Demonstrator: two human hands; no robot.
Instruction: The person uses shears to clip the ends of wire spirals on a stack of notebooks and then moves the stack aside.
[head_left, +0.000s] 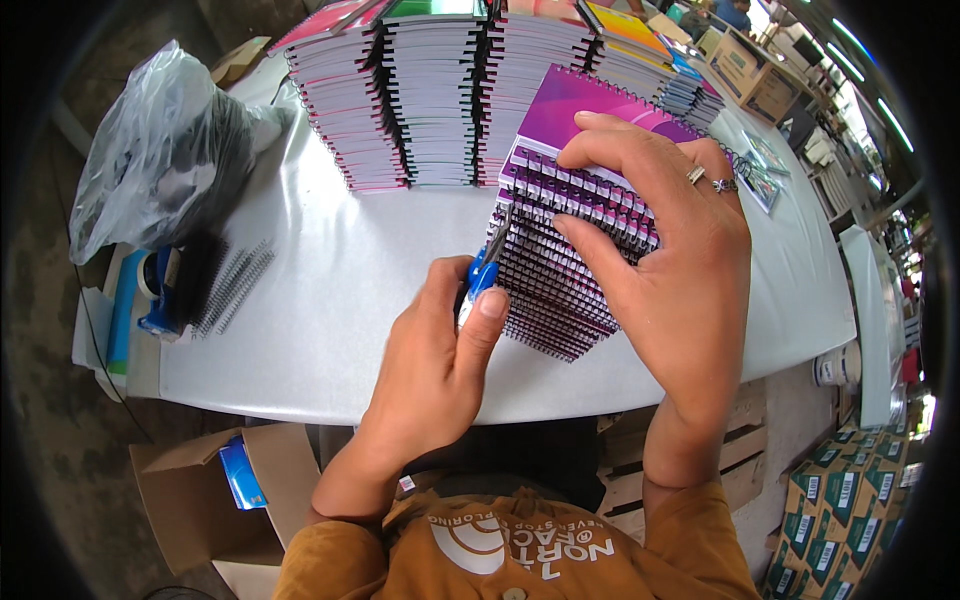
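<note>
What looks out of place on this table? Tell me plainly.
Nothing appears spilled or damaged. Mildly odd: the loose dark wire spirals on the left of the shiny white table lie aslant, threaded through no pages, unlike those binding the stacked purple spiral notebooks.

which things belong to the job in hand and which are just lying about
In use:
blue-handled metal hand tool, in the left hand
stack of purple spiral-bound notebooks, gripped by the right hand
loose dark wire spirals, perhaps

Seemingly lying about:
translucent crumpled plastic bag
open brown cardboard box
</note>
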